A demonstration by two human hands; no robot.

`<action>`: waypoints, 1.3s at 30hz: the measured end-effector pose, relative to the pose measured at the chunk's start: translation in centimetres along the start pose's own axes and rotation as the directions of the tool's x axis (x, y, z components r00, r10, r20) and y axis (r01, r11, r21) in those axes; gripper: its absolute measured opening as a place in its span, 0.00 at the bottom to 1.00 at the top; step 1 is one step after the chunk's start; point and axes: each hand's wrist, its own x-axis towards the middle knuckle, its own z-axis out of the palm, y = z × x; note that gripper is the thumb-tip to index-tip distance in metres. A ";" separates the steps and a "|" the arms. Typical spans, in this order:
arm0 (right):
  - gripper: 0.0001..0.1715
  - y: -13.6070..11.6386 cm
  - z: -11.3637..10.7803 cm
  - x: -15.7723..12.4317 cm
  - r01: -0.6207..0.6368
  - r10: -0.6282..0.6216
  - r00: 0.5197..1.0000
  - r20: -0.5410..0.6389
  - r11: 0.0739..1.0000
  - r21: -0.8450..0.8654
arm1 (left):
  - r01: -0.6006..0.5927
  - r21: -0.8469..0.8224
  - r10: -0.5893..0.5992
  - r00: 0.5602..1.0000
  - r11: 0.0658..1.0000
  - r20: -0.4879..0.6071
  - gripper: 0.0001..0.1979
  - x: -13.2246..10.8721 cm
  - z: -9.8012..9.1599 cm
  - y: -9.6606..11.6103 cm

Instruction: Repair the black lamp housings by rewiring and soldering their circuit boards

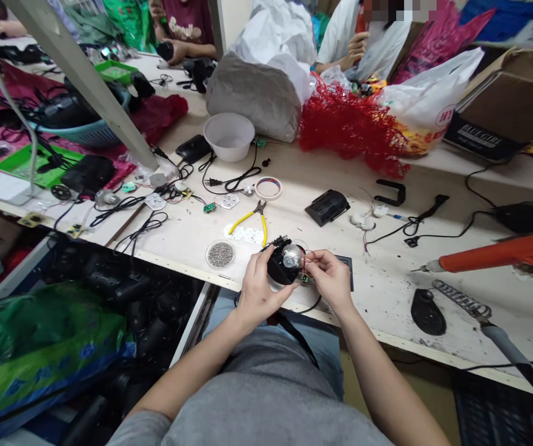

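My left hand (257,286) grips a round black housing (279,266) with a shiny reflector (293,256) set in it, held just above the near edge of the workbench (322,179). My right hand (329,276) pinches the thin red wires and a small circuit board at the housing's right side. A small lid of tiny metal screws (220,254) lies just left of my hands. Yellow-handled pliers (251,218) rest behind them.
An orange soldering tool (498,254) and a soldering iron on a spring stand (468,306) lie at the right. A white bowl (229,136), red mesh (347,124), bags and a cardboard box sit farther back. Other people sit across the bench. Black housings fill a bin at lower left.
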 end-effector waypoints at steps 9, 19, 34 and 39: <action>0.13 0.1 0.4 -0.2 0.034 -0.035 0.999 -0.023 0.999 -0.012 | 0.049 0.000 -0.049 0.999 0.999 0.013 0.40 0.0 0.1 0.0; 0.12 0.1 0.3 -0.2 0.095 -0.095 0.995 -0.011 0.994 -0.059 | 0.035 0.017 -0.035 0.999 0.999 0.013 0.40 0.1 0.4 0.2; 0.08 -0.8 0.0 0.1 0.140 -0.132 0.988 0.076 0.983 -0.115 | 0.048 0.052 -0.047 0.998 0.997 -0.029 0.40 0.2 0.2 0.3; 0.08 -0.8 -0.1 0.2 0.152 -0.144 0.987 0.077 0.983 -0.106 | 0.045 0.061 -0.042 0.998 0.997 -0.045 0.39 0.5 0.3 0.6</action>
